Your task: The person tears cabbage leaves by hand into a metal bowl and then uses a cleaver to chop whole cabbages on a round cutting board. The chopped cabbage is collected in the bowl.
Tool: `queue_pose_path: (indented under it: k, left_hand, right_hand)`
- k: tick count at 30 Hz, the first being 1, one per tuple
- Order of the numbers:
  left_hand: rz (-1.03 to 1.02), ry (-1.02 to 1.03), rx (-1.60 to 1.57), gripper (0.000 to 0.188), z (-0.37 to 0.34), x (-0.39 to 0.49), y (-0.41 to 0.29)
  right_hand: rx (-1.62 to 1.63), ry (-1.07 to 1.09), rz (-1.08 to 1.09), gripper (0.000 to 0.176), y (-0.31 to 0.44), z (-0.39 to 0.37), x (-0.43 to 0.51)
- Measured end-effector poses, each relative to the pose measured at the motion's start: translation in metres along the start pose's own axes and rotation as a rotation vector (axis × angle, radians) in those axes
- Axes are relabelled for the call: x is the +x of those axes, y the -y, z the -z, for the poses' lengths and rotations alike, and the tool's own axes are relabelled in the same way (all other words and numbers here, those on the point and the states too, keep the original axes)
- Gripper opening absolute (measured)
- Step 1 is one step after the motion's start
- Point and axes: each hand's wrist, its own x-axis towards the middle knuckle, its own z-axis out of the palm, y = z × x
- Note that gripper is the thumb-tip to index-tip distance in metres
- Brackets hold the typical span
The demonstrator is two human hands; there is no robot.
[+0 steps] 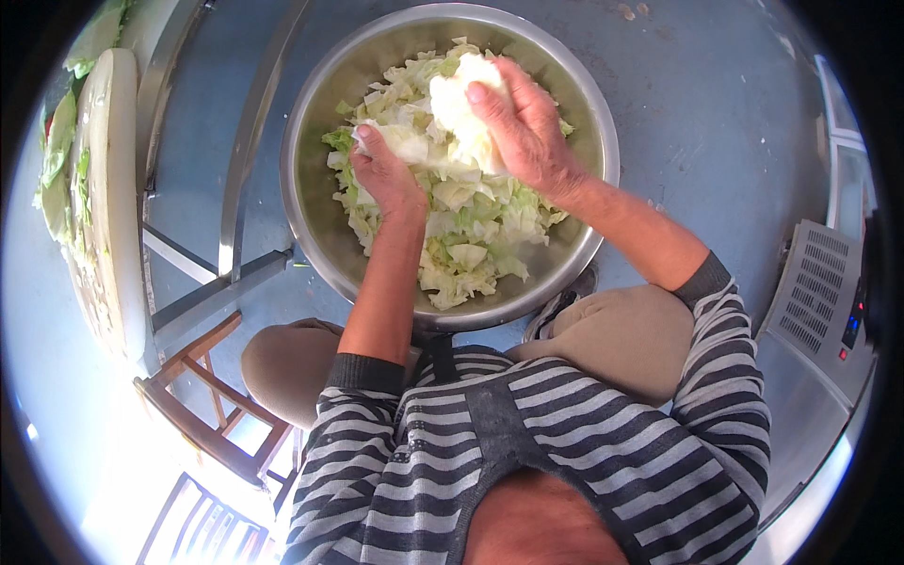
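A large stainless steel bowl [609, 152] stands in front of me, between my knees. Torn cabbage leaves [466, 233] cover much of its bottom. Above them, my right hand [526, 123] grips a pale cabbage heart [462, 99], thumb on top and fingers around its far side. To the left, my left hand [388, 173] pinches a whitish piece of leaf [402, 143] under its thumb. This piece reaches toward the heart, but whether it is still attached I cannot tell. The fingers of the left hand are mostly hidden beneath.
On the left, a thick pale cutting board [113, 176] with green leaf scraps [60, 141] rests over a metal frame [244, 141]. Wooden chairs [212, 417] stand at lower left. A metal appliance with vents [812, 282] is on the right. Blue floor [678, 92] surrounds the bowl.
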Motion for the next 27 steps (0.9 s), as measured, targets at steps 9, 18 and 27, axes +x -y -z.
queue_pose_path:
  k: [9,18,27]
  left_hand:
    - [0.129,0.278,-0.164,0.046,-0.029,-0.037,-0.017]
    - [-0.341,0.554,0.737,0.051,-0.004,-0.021,-0.019]
    - [0.014,0.39,0.274,0.036,-0.006,-0.025,-0.017]
  right_hand:
    - [-0.358,0.049,-0.064,0.054,-0.038,-0.006,-0.005]
    - [-0.807,0.481,-0.171,0.068,-0.016,0.006,0.006]
    - [-0.582,0.312,0.128,0.039,-0.037,0.001,-0.011]
